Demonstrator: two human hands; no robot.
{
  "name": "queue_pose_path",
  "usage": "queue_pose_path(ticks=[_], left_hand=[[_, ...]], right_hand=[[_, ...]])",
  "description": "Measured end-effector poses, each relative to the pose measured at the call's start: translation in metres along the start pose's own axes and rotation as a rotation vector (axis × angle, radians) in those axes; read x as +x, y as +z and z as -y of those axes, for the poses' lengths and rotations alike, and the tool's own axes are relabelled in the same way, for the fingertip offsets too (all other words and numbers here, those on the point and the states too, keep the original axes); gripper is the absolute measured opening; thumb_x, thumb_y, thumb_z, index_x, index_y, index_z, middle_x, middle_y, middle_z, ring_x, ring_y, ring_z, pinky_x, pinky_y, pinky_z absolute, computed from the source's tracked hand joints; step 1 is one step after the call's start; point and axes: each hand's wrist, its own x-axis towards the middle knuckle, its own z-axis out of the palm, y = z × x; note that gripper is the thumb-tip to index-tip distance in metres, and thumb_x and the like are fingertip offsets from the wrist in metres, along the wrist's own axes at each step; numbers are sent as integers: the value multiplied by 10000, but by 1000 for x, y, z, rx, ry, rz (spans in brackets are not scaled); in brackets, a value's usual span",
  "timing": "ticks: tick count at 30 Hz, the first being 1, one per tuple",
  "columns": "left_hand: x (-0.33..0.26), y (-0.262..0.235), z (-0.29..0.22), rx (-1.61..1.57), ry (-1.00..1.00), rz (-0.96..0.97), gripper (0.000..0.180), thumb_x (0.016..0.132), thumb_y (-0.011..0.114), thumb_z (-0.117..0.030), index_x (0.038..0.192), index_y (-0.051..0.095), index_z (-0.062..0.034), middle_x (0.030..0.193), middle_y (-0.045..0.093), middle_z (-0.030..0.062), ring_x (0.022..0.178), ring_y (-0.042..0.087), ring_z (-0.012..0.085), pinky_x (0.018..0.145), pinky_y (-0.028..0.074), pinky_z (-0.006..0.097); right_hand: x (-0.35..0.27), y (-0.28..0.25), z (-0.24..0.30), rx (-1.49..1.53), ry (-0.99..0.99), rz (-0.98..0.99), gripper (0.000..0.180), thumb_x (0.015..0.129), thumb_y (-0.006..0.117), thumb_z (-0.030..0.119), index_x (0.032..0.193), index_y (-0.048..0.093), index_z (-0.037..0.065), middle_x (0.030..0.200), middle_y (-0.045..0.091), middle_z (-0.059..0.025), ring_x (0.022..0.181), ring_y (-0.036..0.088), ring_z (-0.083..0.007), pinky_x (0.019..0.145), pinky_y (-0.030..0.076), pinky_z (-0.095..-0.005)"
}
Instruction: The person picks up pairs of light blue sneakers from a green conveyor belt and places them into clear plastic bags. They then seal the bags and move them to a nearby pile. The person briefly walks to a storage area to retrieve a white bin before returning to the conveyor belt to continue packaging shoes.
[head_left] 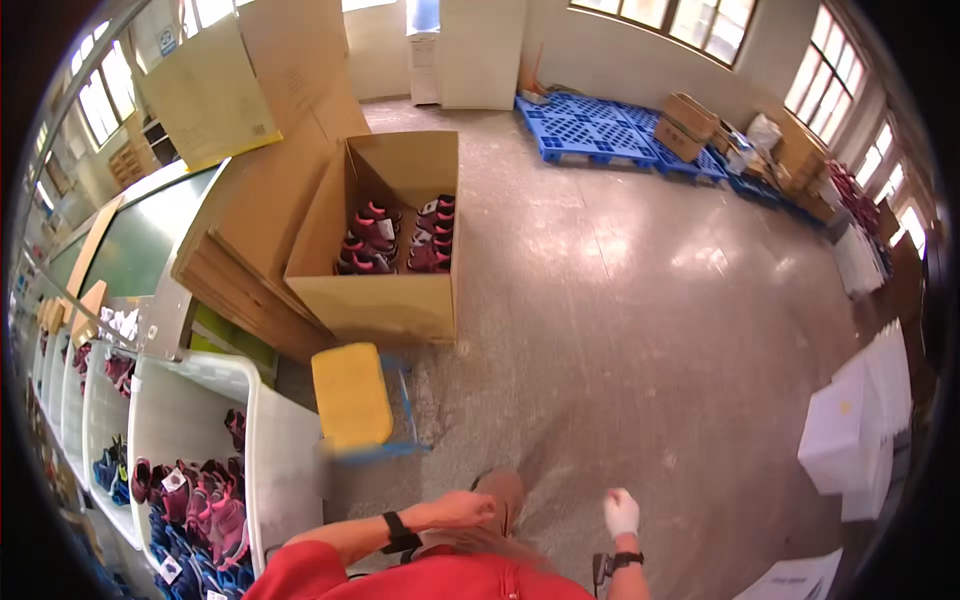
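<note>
My left hand (466, 509) hangs in front of my red shirt, fingers curled in, with nothing seen in it. A black band circles that wrist. My right hand (621, 512), which looks pale as if gloved in white, is held out over the floor to the right, closed in a loose fist and apart from any object. It also has a dark band at the wrist. Nearest to the left hand stands a yellow-topped stool (352, 397) on a blue frame. Beyond it a large open carton (375, 305) holds rows of dark red and pink shoes (432, 238).
White bins (285, 460) at left hold dark red, pink and blue shoes (205, 500). Flattened cardboard (255, 215) leans between a green-topped bench (150, 240) and the carton. Blue pallets (585, 125) with boxes (687, 125) lie at the back; white stacks (855, 430) stand right.
</note>
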Motion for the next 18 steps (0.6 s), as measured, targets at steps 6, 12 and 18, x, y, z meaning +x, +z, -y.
queue_pose_path(ticks=[6, 12, 18], left_hand=[[157, -213, -3, -338, -29, 204, 265, 913, 525, -289, 1017, 611, -62, 700, 599, 27, 685, 581, 122, 628, 479, 302], [376, -443, -20, -9, 104, -278, 326, 897, 526, -354, 1036, 589, -66, 789, 637, 128, 740, 622, 294, 674, 493, 388], [491, -658, 2, -153, 269, -184, 392, 883, 535, -368, 1131, 579, -67, 923, 639, 192, 889, 623, 320, 746, 490, 396]], right_hand=[[257, -16, 144, 43, -86, 276, 251, 826, 536, 249, 814, 654, 28, 765, 651, -170, 763, 643, -274, 710, 487, -356], [450, -38, 60, -327, 87, 191, 240, 800, 553, 248, 810, 665, 36, 813, 657, -190, 781, 635, -369, 695, 496, -451], [772, -22, 246, -521, 20, 204, 307, 765, 534, 325, 746, 675, 53, 835, 644, -205, 840, 605, -391, 750, 479, -465]])
